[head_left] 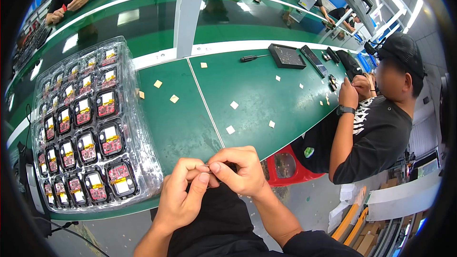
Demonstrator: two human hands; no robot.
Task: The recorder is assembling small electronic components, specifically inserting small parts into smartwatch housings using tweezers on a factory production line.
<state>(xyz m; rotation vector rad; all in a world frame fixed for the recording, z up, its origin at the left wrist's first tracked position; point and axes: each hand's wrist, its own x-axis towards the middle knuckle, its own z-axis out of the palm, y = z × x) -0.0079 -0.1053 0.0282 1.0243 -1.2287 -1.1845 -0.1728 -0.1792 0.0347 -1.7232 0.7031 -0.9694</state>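
Black sleeve (318, 244): lay nearest the camera, covering the upper part of the right arm at the lower edge; dark clothing (216, 223) covered the lap below the hands.
Left hand (183, 192): was curled, its thumb and fingers pinching a small thin piece (209, 171).
Right hand (242, 171): gripped the same piece between thumb and bent fingers, its tips right beside the left hand's.
Small thin piece: sat between the two sets of fingertips, over the near edge of the worktop; the fingers covered too much of it to tell its kind.
Green worktop (178, 128): stretched out beyond the hands, crossed by a pale seam (205, 102).
Clear plastic trays (153, 171): stood stacked at the left, the top one holding rows of black-framed units (111, 140) with red boards, white blocks and yellow tape.
Pale squares (230, 130): were scattered singly across the worktop.
Screwdriver (249, 58): lay near the far edge, its shaft pointing toward a shallow black box (287, 57).
Co-worker (373, 133): was at the right in a black cap, hands close together.
Red stool (304, 175): stood between the lap and the co-worker.
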